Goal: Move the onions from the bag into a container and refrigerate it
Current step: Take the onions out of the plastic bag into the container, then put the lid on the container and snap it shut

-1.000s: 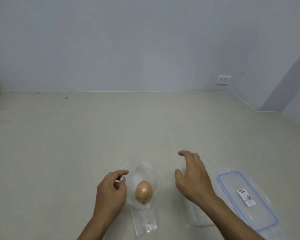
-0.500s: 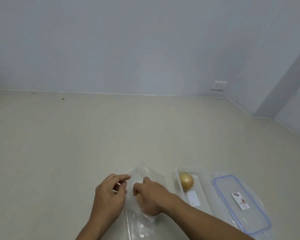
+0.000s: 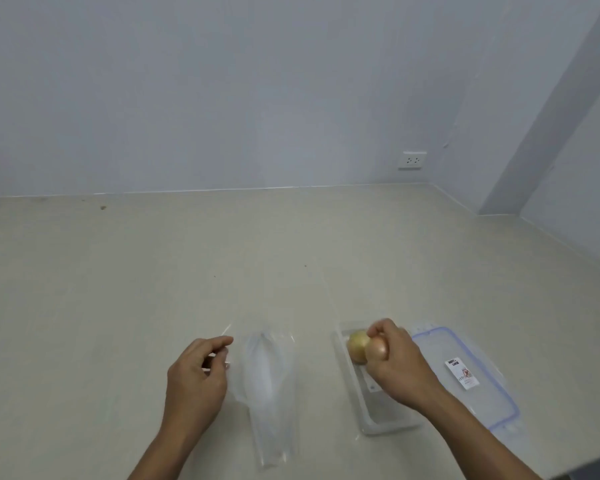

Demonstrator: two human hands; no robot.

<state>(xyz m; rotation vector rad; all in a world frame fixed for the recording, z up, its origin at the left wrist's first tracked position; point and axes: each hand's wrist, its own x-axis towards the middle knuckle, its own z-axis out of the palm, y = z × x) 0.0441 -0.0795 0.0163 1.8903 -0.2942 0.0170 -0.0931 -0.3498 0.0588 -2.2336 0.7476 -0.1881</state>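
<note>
A clear plastic bag (image 3: 269,375) lies flat on the counter near the front, with no onion visible inside. My left hand (image 3: 196,379) pinches the bag's left edge at its mouth. To the right stands a clear rectangular container (image 3: 371,408) with a yellow onion (image 3: 356,345) at its far end. My right hand (image 3: 394,363) hovers over the container, closed around a second brownish onion (image 3: 378,348) that touches the first one.
The container's clear lid (image 3: 471,375), blue-rimmed with a white label, lies flat just right of the container. A pale counter (image 3: 153,271) stretches back to a white wall with a socket (image 3: 411,160). The wall corner closes in at the right.
My right hand reached into the bag, took the onion out and carried it right to the container. The bag now lies flat. My left hand has stayed at the bag's mouth.
</note>
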